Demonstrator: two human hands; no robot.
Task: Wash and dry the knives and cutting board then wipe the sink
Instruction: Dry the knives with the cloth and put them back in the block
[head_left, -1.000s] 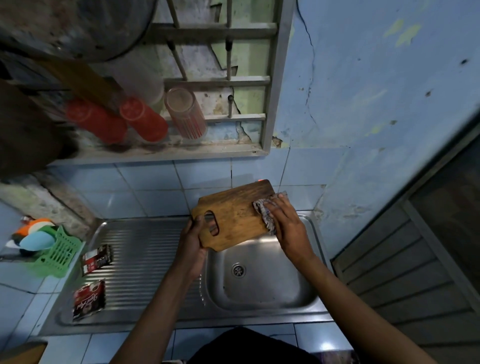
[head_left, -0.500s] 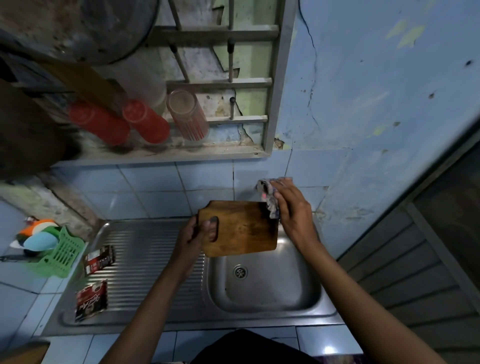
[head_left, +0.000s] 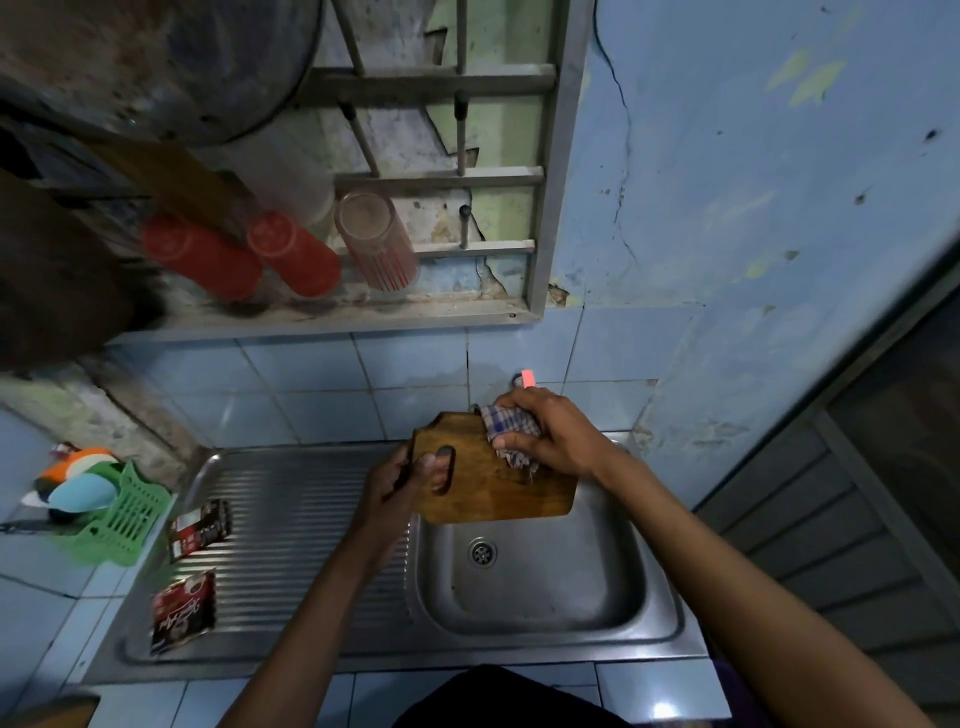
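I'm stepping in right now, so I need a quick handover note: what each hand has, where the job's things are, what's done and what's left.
Left hand: grips the cutting board by its handle hole, over the sink.
Right hand: presses a checked cloth on the board's far corner.
Done: board is being dried.
Left: finish drying it, then wipe the sink. No knives in view, so I cannot tell their state.

home kitchen, steel sink (head_left: 660, 618), tiled wall (head_left: 311, 374)
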